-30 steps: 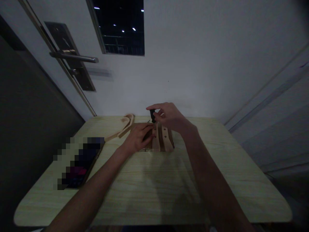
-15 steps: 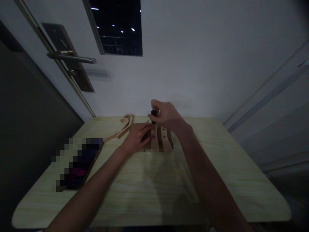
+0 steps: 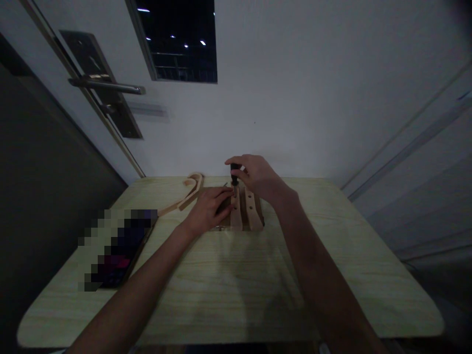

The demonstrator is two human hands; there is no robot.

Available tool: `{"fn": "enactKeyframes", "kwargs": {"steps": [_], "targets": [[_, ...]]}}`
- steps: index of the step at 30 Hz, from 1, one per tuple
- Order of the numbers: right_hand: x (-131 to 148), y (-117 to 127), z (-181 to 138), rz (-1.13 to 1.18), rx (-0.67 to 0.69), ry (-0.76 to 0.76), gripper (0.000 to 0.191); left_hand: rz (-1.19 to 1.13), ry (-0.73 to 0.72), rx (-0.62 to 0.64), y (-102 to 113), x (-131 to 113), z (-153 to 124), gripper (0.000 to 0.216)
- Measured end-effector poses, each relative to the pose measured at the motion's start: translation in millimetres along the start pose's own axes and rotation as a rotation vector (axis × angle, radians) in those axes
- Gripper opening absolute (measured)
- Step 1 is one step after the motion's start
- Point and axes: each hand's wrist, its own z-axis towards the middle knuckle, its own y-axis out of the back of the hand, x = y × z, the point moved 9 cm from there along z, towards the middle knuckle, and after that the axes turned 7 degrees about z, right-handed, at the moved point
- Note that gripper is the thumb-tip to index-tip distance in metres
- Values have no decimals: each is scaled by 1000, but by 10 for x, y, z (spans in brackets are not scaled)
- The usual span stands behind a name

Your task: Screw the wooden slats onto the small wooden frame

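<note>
The room is dim, and both hands meet at the far side of the tabletop point(image 3: 236, 290), close to the white wall. The right hand point(image 3: 260, 179) is raised a little above the wood and pinches the black handle of a small screwdriver point(image 3: 233, 174) between thumb and fingertips. The tool stands nearly upright, and its thin shaft runs down to the top of the wooden piece point(image 3: 250, 216). Whether the tip sits in a hole, I cannot tell in this light.

The left hand point(image 3: 208, 209) lies low and flat on the left part of that wooden piece. Its fingers are stretched out toward the shaft, and their ends are just beside it. So the screwdriver stands between the two hands, held by the right and almost touched by the left.

The wooden piece shows two pale slats side by side, the right one with small holes, on a darker base that rests on the tabletop.

A pair of curved wooden strips point(image 3: 190, 192) lies to the left of the left hand, near the tabletop's far edge. A dark flat device point(image 3: 121, 246), its face blurred out, lies well apart near the left edge. A door handle point(image 3: 106, 87) and a dark window point(image 3: 179, 42) show above.
</note>
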Motion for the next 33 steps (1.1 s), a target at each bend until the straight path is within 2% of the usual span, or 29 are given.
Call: {"fn": "enactKeyframes", "kwargs": {"steps": [4,8,17,22,28,33], "targets": [[40,17,-12,14,16,21,30,-1,-10,-4,-11,11,-4,33],[103,25,-26,78,76,-24,33,4,0,9,-15,14,-4,33],[86,80,-40,-3,76,-118,3,8,10,6,-8,14,-2,35],[47,40,-33,-65,-3,-59,10,12,9,7,-2,13,-1,34],[-66,12,-52,-121,12,-71,26,8,19,27,-10,8,0,35],[-10,14,-82,-121,29,-42,24,2,18,24,-18,16,1,35]]}}
